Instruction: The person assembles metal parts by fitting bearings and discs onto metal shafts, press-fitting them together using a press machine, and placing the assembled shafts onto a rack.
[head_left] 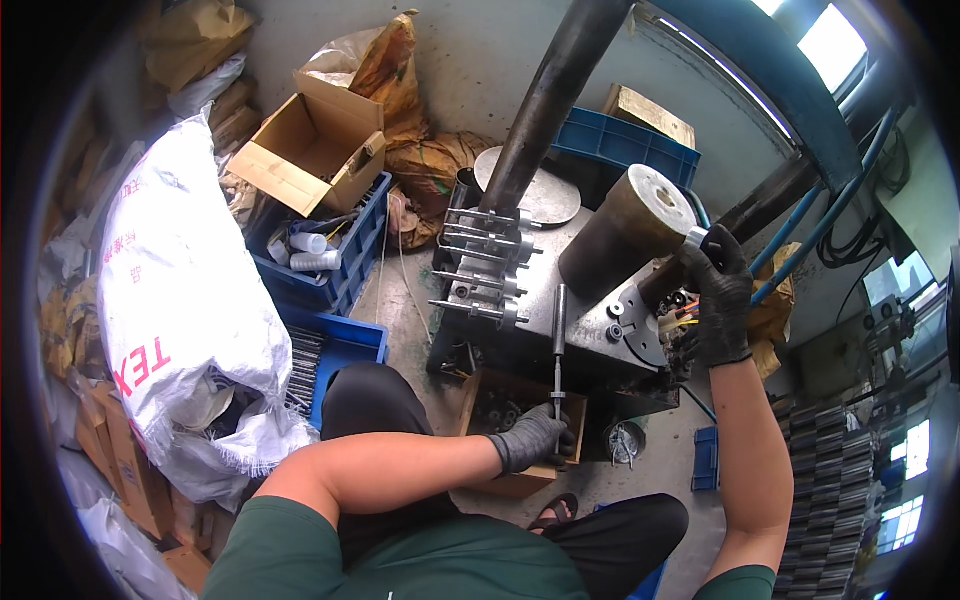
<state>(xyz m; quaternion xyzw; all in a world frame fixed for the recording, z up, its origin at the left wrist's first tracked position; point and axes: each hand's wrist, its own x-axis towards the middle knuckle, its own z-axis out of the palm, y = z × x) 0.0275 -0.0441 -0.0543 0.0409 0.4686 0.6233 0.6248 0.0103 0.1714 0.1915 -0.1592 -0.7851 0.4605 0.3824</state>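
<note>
My left hand (530, 438), in a dark grey glove, is closed around the lower end of a metal rod (558, 345). The rod stands roughly upright, with a thicker dark upper section and a nut-like collar just above my fingers. My right hand (724, 290), also gloved, is raised beside a large dark cylinder (615, 240) with a pale top face. Its fingertips pinch a small silvery cylindrical piece (696, 237) near that top. Several metal rods with round collars (487, 262) lie side by side on the left part of the metal machine table (545, 268).
A wooden box of small parts (478, 398) and a metal can (625, 441) sit below the table. Blue crates (345, 262) and a large white sack (175, 290) stand left. A thick steel column (550, 100) rises from the table; blue hoses (850, 205) curve at right.
</note>
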